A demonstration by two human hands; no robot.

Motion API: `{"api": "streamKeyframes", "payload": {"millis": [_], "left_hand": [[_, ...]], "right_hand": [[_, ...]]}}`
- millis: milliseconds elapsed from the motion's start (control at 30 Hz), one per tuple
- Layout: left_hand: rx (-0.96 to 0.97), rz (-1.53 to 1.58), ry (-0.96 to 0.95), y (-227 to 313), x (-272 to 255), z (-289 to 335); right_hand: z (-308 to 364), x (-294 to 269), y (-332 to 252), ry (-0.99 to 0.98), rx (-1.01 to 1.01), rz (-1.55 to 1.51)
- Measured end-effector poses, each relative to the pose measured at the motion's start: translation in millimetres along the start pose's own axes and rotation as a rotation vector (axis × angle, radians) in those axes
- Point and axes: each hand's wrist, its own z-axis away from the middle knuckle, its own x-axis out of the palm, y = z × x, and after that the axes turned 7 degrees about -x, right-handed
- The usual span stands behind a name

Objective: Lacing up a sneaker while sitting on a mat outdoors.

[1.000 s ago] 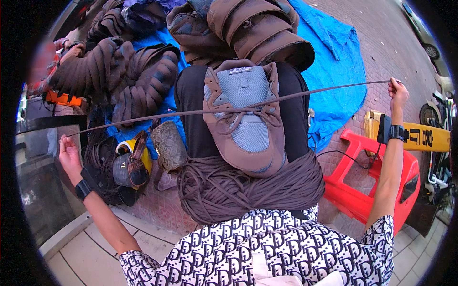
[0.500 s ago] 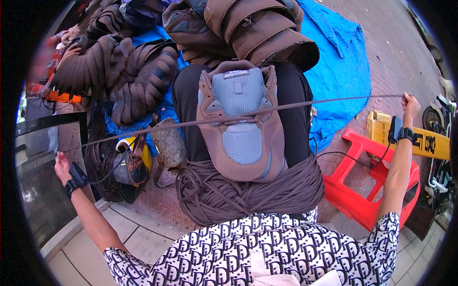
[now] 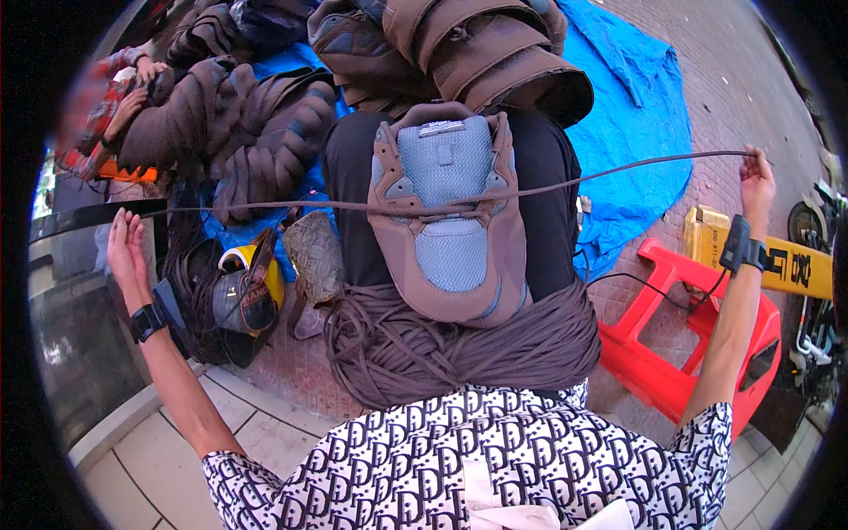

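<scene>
Overhead, taut lace (image 3: 548, 185) (through shoe (image 3: 446, 212))

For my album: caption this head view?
Both hands, left hand and right hand, pull a brown lace taut through a shoe upper.

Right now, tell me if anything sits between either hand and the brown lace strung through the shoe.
Nothing visible does. The right hand pinches one end of the lace; the left hand is at the other end. Between them it passes only through the brown shoe.
</scene>
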Motion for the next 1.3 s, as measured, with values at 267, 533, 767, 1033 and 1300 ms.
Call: {"api": "streamKeyframes", "payload": {"millis": [267, 533, 767, 1033, 1300], "left_hand": [[0.116, 0.251, 0.075, 63, -48, -25], [0.088, 0.181, -0.229, 61, -122, -61], [-0.053, 0.081, 0.297, 6, -164, -82], [-0.122, -0.127, 0.634, -3, -211, -58], [-0.077, -0.216, 0.464, -21, -36, 6]], "right_hand": [[-43, -21, -121, -0.513, -0.119, -0.68], [-58, 1, -107, -0.006, -0.206, -0.239], [-22, -15, -44, 0.076, 0.022, -0.012], [-8, -41, -8, 0.23, 0.101, 0.286], [17, 1, 10, 0.334, 0.138, 0.522]]}}
